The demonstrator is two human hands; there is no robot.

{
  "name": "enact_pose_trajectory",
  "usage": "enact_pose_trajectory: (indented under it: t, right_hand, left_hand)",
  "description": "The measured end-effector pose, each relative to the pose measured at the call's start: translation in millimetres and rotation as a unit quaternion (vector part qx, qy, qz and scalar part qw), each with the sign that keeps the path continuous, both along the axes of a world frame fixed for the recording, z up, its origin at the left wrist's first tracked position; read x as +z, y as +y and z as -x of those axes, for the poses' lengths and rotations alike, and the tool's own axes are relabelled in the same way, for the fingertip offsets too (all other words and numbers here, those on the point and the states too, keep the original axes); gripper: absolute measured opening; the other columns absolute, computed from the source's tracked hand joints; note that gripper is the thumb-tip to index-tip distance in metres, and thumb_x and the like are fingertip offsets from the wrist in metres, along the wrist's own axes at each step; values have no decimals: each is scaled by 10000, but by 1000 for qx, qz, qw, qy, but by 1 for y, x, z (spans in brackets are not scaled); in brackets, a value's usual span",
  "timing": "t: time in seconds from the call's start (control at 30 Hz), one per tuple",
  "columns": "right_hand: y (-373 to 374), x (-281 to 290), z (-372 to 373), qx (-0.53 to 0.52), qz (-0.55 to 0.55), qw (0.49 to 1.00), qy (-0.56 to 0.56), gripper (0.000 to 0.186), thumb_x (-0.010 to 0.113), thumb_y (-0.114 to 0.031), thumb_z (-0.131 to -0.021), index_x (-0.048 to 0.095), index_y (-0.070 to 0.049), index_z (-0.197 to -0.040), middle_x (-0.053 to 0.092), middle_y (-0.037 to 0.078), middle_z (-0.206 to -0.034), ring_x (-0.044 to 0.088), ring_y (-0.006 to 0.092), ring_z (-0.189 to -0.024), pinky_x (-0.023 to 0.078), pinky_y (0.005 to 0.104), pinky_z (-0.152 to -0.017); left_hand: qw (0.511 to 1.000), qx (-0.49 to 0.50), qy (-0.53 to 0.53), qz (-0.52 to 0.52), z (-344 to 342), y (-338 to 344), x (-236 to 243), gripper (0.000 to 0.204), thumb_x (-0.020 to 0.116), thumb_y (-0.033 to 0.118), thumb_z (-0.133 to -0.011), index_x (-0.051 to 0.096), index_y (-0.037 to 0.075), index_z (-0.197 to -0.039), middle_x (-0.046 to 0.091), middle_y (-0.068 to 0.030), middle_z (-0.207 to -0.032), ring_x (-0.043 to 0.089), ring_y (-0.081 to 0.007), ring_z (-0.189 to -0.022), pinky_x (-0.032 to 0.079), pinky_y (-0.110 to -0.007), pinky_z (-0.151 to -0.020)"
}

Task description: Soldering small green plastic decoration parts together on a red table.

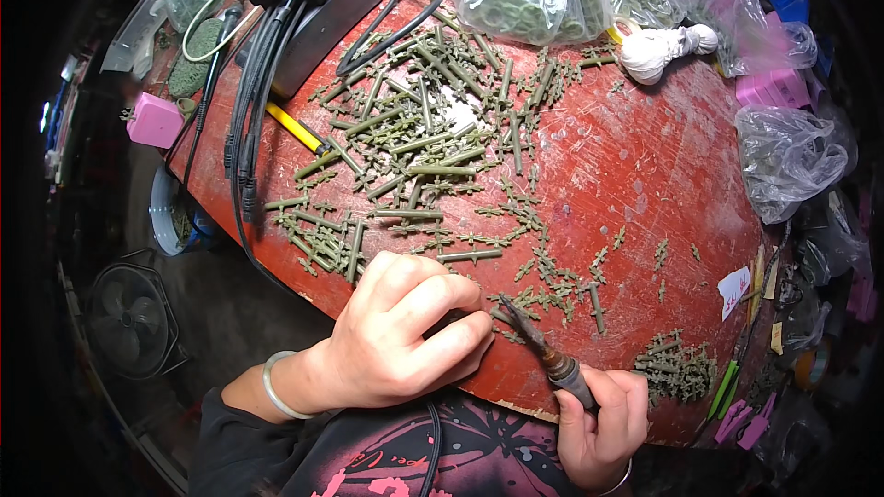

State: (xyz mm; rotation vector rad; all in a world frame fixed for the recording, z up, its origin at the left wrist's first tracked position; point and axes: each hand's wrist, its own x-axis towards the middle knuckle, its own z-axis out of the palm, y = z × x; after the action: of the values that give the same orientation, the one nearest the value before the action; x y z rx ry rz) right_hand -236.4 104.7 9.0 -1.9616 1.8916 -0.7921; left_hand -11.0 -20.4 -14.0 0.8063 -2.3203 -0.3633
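Head view: my right hand [603,419] holds a dark tool [560,368], fingers wrapped round its handle, and its thin tip points up and left, near my left hand [401,331]. My left fingers are curled in, but I cannot tell what they hold. Green sticks [442,147] lie in a messy pile on the red table [663,175], past my left hand

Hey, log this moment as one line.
left hand: curled, grasp unclear | right hand: gripping dark, slender pointed tool | nearby: green rod-shaped pieces scattered across worn red table
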Motion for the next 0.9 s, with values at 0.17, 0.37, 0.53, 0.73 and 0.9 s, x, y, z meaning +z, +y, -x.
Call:
enact_pose_trajectory:
  t: [0.17,0.37,0.53,0.73,0.9]
  right_hand:
    - [2,-1,1,-7,-12,1000,-20,354,833,-128,-816,691,17,-1107,601,124,-908,623,252,-727,525,351,-592]
    - [4,-4,2,-12,7,1000,-24,343,827,-130,-829,684,19,-1103,608,129,-911,624,253,-732,530,341,-606]
    - [3,-4,4,-27,31,998,-55,330,805,-82,-853,657,41,-1121,645,139,-911,633,195,-720,519,293,-598]
    - [-14,17,-10,-97,-85,967,-220,257,673,34,-939,567,66,-1172,713,126,-972,679,154,-840,540,263,-777]
    - [-58,16,-26,5,-80,971,-225,254,575,103,-967,514,65,-1211,747,149,-1035,727,172,-958,548,278,-859]
  left_hand:
    - [1000,0,5,2,1,1,-1,395,815,52,-542,702,99,-917,621,-13,-929,543,-224,-807,433,-350,-696]
    - [1000,-3,0,1,2,1,0,397,822,57,-554,698,101,-929,623,-12,-932,543,-222,-806,428,-350,-694]
    - [1000,-12,6,3,3,4,-1,392,822,62,-561,700,109,-929,621,-9,-940,544,-218,-816,428,-351,-695]
    - [1000,-20,7,12,0,4,-1,381,814,63,-563,705,114,-924,610,-5,-940,548,-215,-823,427,-356,-693]
    - [1000,-13,-8,8,-2,6,2,300,781,158,-625,705,103,-910,638,-12,-994,598,-207,-899,460,-363,-742]
